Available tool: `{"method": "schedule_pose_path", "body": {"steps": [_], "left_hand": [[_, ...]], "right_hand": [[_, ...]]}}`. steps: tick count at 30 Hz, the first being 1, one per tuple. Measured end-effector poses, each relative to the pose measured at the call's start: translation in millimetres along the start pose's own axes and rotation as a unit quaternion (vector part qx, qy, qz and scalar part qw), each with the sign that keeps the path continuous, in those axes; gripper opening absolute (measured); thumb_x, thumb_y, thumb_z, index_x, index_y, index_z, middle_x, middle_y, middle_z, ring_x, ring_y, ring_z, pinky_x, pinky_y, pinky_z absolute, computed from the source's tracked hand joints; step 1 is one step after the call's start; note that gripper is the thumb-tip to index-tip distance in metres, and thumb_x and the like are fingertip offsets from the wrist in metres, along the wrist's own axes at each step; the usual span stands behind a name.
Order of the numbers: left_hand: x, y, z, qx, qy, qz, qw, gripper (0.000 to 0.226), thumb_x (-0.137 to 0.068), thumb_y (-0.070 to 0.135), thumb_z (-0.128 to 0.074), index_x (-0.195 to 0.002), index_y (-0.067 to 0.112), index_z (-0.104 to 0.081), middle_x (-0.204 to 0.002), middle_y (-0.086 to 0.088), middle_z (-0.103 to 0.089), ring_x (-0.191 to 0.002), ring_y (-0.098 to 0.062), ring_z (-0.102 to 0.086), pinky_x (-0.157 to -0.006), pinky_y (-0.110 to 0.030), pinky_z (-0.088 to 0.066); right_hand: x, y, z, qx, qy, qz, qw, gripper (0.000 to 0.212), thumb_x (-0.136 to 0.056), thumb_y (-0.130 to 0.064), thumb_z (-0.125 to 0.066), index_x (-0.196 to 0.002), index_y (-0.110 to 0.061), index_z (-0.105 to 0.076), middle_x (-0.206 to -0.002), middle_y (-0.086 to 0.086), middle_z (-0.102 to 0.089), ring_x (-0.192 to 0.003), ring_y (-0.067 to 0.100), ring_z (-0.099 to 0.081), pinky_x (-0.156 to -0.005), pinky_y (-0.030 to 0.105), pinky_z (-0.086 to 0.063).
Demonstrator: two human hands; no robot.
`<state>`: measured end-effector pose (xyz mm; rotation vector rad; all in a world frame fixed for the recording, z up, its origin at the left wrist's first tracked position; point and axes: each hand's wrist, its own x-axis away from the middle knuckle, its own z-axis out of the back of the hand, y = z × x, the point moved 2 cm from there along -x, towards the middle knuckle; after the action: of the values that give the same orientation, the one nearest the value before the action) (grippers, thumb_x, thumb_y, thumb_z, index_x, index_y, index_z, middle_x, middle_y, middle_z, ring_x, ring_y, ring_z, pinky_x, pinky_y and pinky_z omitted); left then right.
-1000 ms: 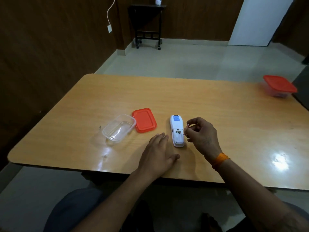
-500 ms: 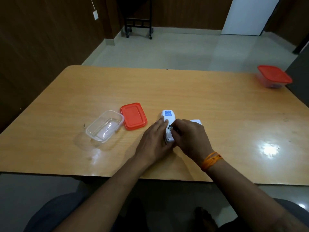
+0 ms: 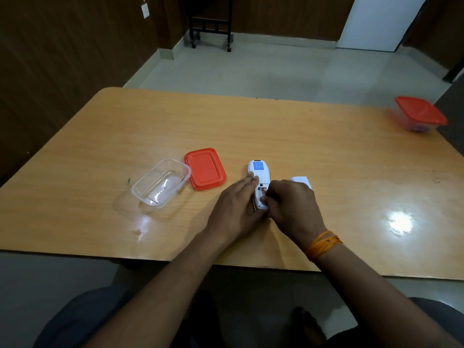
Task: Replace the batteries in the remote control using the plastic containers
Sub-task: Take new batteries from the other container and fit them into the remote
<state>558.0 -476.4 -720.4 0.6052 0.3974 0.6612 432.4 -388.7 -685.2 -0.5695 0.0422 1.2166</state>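
- Head view: a white, slim plastic remote control (image 3: 259, 172) lies back-side up on the glossy light-wood table (image 3: 276, 126), its long axis running nearly straight away from the person, the end with a blue label pointing to the far edge and the open battery bay at the near end.
- The left hand (image 3: 238, 207) lies along the remote's left side, fingers straight and resting against it, steadying it.
- The right hand (image 3: 288, 204) comes in from the remote's right, fingers curled over the open bay, pressing a small reddish battery (image 3: 264, 190) there; most of the battery is hidden.
- An orange thread band (image 3: 322, 243) circles the right wrist.
- Just right of the remote, partly behind the right hand, lies a small white plastic piece (image 3: 300, 180); what it is cannot be told for sure.
- Left of the remote lies 1 orange rectangular plastic lid (image 3: 205, 169), flat on the table.
- Touching the lid's left edge stands 1 clear rectangular plastic container (image 3: 160, 184), open.
- Far to the remote's right, at the table's far corner, sits 1 clear container closed by an orange lid (image 3: 419, 113).
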Motion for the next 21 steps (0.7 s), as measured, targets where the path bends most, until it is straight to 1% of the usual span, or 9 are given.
{"method": "schedule_pose_path", "body": {"steps": [2,4,5,7,9,13,15,17,21], "left_hand": [[1.4,0.1,0.2,-0.005,0.0,-0.002,1.0,0.078,-0.091,0.042,-0.071,-0.158,0.013,-0.043,-0.168,-0.007,-0.037,-0.152,-0.02,-0.039,-0.118,-0.021,-0.023],[2.4,-0.9,0.0,-0.012,0.002,-0.005,1.0,0.077,-0.092,0.039,-0.073,-0.158,0.013,-0.042,-0.168,-0.007,-0.038,-0.152,-0.02,-0.039,-0.119,-0.022,-0.023],[2.5,-1.0,0.2,-0.013,0.002,-0.005,1.0,0.077,-0.093,0.038,-0.074,-0.158,0.012,-0.042,-0.167,-0.007,-0.038,-0.152,-0.021,-0.039,-0.119,-0.023,-0.024],[2.4,0.0,0.1,-0.013,0.0,-0.002,1.0,0.078,-0.092,0.038,-0.075,-0.158,0.012,-0.043,-0.167,-0.008,-0.039,-0.152,-0.021,-0.039,-0.12,-0.024,-0.025],[2.4,1.4,0.2,-0.014,-0.003,0.005,1.0,0.08,-0.091,0.041,-0.076,-0.158,0.012,-0.043,-0.167,-0.008,-0.039,-0.152,-0.021,-0.04,-0.121,-0.026,-0.026],[2.7,2.0,-0.2,-0.018,-0.007,0.013,1.0,0.086,-0.088,0.044,-0.08,-0.158,0.013,-0.042,-0.167,-0.007,-0.038,-0.152,-0.021,-0.039,-0.12,-0.023,-0.024],[3.2,2.4,0.5,-0.023,-0.01,0.017,1.0,0.088,-0.088,0.045,-0.08,-0.159,0.013,-0.04,-0.168,-0.006,-0.036,-0.153,-0.02,-0.038,-0.119,-0.021,-0.023],[4.4,4.6,2.0,-0.029,-0.01,0.021,0.999,0.09,-0.088,0.046,-0.079,-0.16,0.013,-0.038,-0.169,-0.005,-0.035,-0.154,-0.019,-0.036,-0.118,-0.019,-0.022],[16.7,8.3,11.8,-0.059,-0.024,0.039,0.997,0.097,-0.087,0.051,-0.078,-0.163,0.016,-0.03,-0.172,-0.002,-0.027,-0.157,-0.016,-0.025,-0.122,-0.022,-0.017]], "right_hand": [[-0.5,0.9,-1.1,-0.037,-0.003,-0.042,0.998,0.014,-0.082,-0.016,-0.08,-0.073,-0.013,-0.07,-0.067,-0.002,-0.066,-0.066,0.022,-0.058,-0.059,0.027,-0.034],[-3.2,4.1,-2.9,-0.085,-0.016,-0.099,0.991,0.018,-0.08,-0.017,-0.082,-0.07,-0.015,-0.068,-0.062,-0.013,-0.058,-0.064,0.013,-0.053,-0.057,0.018,-0.031],[-4.8,5.9,-4.4,-0.102,-0.025,-0.123,0.987,0.02,-0.079,-0.018,-0.083,-0.069,-0.016,-0.067,-0.061,-0.015,-0.057,-0.064,0.011,-0.053,-0.057,0.017,-0.031],[-8.0,8.6,-7.1,-0.12,-0.039,-0.156,0.98,0.02,-0.08,-0.02,-0.084,-0.069,-0.015,-0.067,-0.063,-0.014,-0.059,-0.067,0.014,-0.058,-0.057,0.019,-0.033],[-11.9,10.3,-9.6,-0.131,-0.036,-0.181,0.974,0.019,-0.081,-0.023,-0.082,-0.07,-0.014,-0.069,-0.065,-0.01,-0.062,-0.069,0.017,-0.061,-0.056,0.02,-0.035],[-19.8,11.5,-11.9,-0.151,-0.039,-0.217,0.964,0.017,-0.081,-0.023,-0.082,-0.072,-0.014,-0.071,-0.067,-0.008,-0.065,-0.072,0.017,-0.063,-0.056,0.022,-0.037],[-20.6,12.8,-12.3,-0.168,-0.04,-0.224,0.959,0.017,-0.081,-0.023,-0.083,-0.073,-0.013,-0.072,-0.069,-0.006,-0.067,-0.07,0.015,-0.064,-0.056,0.024,-0.039],[-17.5,14.8,-11.6,-0.183,-0.034,-0.222,0.957,0.018,-0.081,-0.024,-0.084,-0.073,-0.013,-0.073,-0.069,-0.006,-0.069,-0.066,0.012,-0.062,-0.056,0.023,-0.038],[-11.5,20.3,-7.8,-0.202,-0.008,-0.211,0.956,0.019,-0.084,-0.029,-0.082,-0.073,-0.016,-0.074,-0.067,-0.006,-0.07,-0.069,0.01,-0.062,-0.062,0.028,-0.044]]}}
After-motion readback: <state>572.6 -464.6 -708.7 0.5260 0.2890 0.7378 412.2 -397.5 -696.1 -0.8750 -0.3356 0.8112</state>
